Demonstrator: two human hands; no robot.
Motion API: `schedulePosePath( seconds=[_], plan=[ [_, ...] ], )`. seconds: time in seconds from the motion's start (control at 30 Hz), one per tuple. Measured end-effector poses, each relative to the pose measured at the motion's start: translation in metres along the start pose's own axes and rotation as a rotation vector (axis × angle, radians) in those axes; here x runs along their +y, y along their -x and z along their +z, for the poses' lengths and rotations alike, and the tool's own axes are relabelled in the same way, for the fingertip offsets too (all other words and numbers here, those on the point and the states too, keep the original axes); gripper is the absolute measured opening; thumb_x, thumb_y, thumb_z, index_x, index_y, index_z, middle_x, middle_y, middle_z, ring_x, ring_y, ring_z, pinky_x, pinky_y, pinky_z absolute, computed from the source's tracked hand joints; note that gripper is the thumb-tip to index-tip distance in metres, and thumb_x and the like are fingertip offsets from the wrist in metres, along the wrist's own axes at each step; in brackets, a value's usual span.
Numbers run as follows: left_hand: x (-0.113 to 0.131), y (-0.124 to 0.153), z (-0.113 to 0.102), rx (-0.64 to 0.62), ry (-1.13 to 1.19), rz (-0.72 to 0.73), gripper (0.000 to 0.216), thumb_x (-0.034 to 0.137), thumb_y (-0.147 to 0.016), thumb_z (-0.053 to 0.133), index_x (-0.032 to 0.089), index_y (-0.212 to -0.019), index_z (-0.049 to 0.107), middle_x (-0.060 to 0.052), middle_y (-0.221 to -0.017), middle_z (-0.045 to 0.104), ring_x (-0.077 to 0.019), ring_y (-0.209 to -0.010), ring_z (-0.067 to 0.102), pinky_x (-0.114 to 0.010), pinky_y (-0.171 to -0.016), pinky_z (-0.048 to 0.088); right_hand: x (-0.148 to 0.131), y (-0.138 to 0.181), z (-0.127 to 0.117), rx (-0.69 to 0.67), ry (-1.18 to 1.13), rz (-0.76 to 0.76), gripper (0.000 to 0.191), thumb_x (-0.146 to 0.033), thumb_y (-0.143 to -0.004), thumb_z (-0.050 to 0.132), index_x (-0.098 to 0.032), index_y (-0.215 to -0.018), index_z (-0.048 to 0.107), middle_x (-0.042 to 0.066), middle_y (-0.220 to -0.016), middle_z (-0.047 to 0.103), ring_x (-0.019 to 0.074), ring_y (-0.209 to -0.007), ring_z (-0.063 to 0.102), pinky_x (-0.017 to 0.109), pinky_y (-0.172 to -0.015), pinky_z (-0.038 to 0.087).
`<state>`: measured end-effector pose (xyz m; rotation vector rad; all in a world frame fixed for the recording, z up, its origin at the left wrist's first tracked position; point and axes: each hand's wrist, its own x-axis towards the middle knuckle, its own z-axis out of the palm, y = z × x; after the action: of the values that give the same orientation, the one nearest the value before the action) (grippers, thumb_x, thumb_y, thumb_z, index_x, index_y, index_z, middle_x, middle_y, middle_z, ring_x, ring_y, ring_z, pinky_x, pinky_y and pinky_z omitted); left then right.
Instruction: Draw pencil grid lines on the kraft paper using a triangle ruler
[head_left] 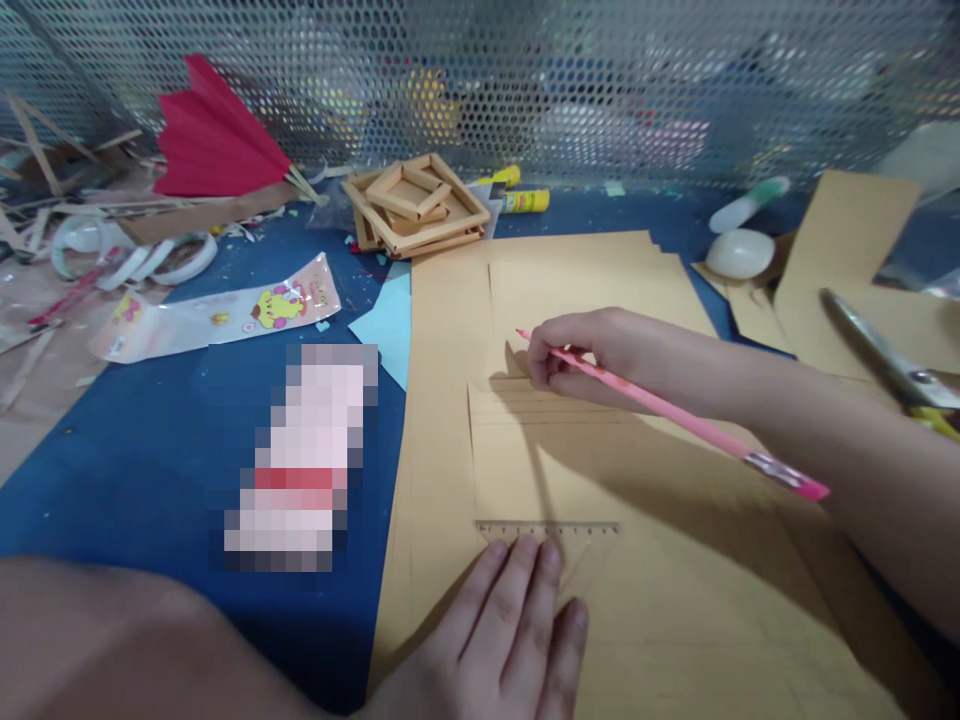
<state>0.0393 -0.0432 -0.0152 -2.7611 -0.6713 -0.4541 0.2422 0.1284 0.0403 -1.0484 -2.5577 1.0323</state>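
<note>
A pink pencil [660, 405] is pinched in my right hand [581, 350], its tip pointing up and left above the brown paper sheets [442, 330]. Ruled pencil lines show on the top sheet below that hand. My left hand [510, 620] lies flat with its fingers stretched over a clear triangular set square [547, 528]. The set square's marked edge runs level just beyond the fingertips, and part of it is hidden under the fingers. The pencil tip looks to be off the paper, though its exact height is hard to tell.
Stacked cardboard frames [416, 205] and a yellow glue stick [525, 201] lie behind the paper. Scissors [892, 350] rest at right near a white rounded object [740, 253]. At left are tape rolls [176, 258], a printed plastic sleeve [225, 312], a red folded fan [217, 135] and a blurred-out item [300, 450].
</note>
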Motion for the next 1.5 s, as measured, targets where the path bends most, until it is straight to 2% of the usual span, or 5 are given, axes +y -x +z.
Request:
schedulePosePath(
  seconds=[0.27,0.37,0.47,0.87,1.5],
  plan=[
    [0.003,0.004,-0.001,-0.046,-0.025,0.031,0.04,0.029,-0.086,0.053,0.005,-0.118,0.054,-0.02,-0.116,0.062,-0.0314,-0.111,0.058,-0.053,-0.108,0.023,-0.042,0.009,0.015,0.433,-0.375,0.111,0.042,-0.05,-0.09,0.044,-0.019,-0.079,0.069,0.004,-0.064,0.062,0.0124,-0.053,0.053,0.027,-0.047,0.038],
    [0.004,0.004,0.001,-0.033,-0.012,0.015,0.039,0.027,-0.086,0.053,0.004,-0.117,0.055,-0.02,-0.114,0.063,-0.0323,-0.11,0.058,-0.054,-0.108,0.022,-0.061,0.019,0.039,0.36,-0.704,0.248,0.016,-0.031,-0.088,0.052,-0.02,-0.097,0.062,0.002,-0.062,0.064,0.0112,-0.046,0.052,0.023,-0.04,0.038],
    [0.005,0.005,0.002,-0.012,-0.003,0.004,0.037,0.024,-0.085,0.053,0.004,-0.115,0.056,-0.021,-0.114,0.063,-0.0335,-0.109,0.059,-0.054,-0.106,0.025,-0.066,0.026,0.064,0.23,-0.837,0.375,0.008,-0.019,-0.08,0.06,-0.02,-0.077,0.053,0.0,-0.061,0.062,0.0096,-0.047,0.051,0.02,-0.039,0.038],
    [0.006,0.006,0.002,-0.058,-0.033,0.029,0.041,0.022,-0.088,0.045,0.002,-0.123,0.052,-0.023,-0.119,0.059,-0.0327,-0.11,0.058,-0.053,-0.105,0.027,-0.048,0.029,0.099,0.342,-0.667,0.247,0.032,-0.014,-0.073,0.058,-0.02,-0.056,0.031,-0.007,-0.051,0.034,0.0074,-0.048,0.03,0.021,-0.041,0.026],
    [0.005,0.005,-0.001,-0.065,-0.048,0.052,0.042,0.02,-0.087,0.044,0.001,-0.123,0.052,-0.023,-0.12,0.059,-0.0347,-0.111,0.057,-0.052,-0.101,0.034,-0.047,0.029,0.1,0.342,-0.592,0.216,0.031,-0.012,-0.073,0.057,-0.02,-0.058,0.032,-0.007,-0.052,0.035,0.0069,-0.048,0.031,0.021,-0.041,0.027]
  ],
)
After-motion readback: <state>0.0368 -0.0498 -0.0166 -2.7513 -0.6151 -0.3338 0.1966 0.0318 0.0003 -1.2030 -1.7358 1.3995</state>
